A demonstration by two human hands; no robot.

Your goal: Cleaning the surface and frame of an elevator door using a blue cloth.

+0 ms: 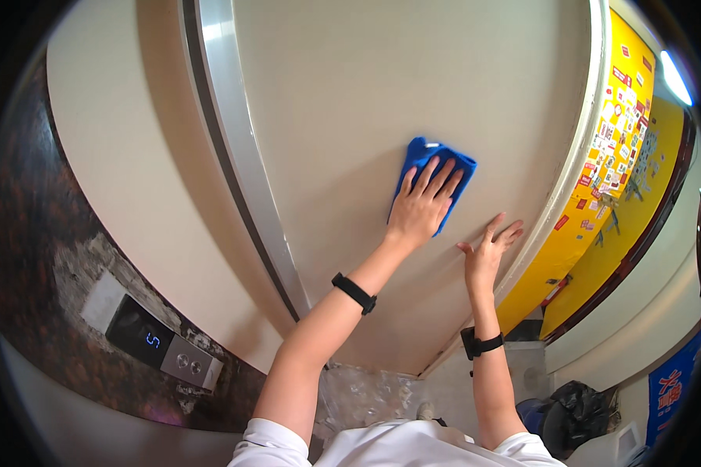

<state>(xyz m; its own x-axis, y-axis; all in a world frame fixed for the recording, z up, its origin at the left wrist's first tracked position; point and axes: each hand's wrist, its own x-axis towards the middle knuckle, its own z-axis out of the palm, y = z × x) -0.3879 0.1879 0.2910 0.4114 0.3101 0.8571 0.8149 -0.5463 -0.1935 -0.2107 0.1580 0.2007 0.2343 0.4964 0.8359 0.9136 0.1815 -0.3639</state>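
A blue cloth is pressed flat against the beige door panel by the left hand, fingers spread over the cloth, palm on it, not clenched. The cloth sits approx. mid-panel, toward the right side. The right hand is laid open on the same panel just below and right of the cloth, fingers splayed, nothing held. Black bands are worn on both wrists.

Progress, as judged: wiping seems under way, but how much is done can't be told, since no streaks, wet marks or dirt are visible and the panel looks uniform throughout. The upper area and the part near the metal strip are likely still to be covered; that is a guess only.

Surroundings: a second beige panel lies left of the strip. A dark stone wall with a call panel, w/ lit display and two buttons, is at lower left. At right, a yellow board covered w/ small stickers stands beside the frame. Dark bags and clutter lie on the floor at lower right, well apart from the hands.

Nothing is in the way of the cloth on the panel itself; only the right hand is close to its path.
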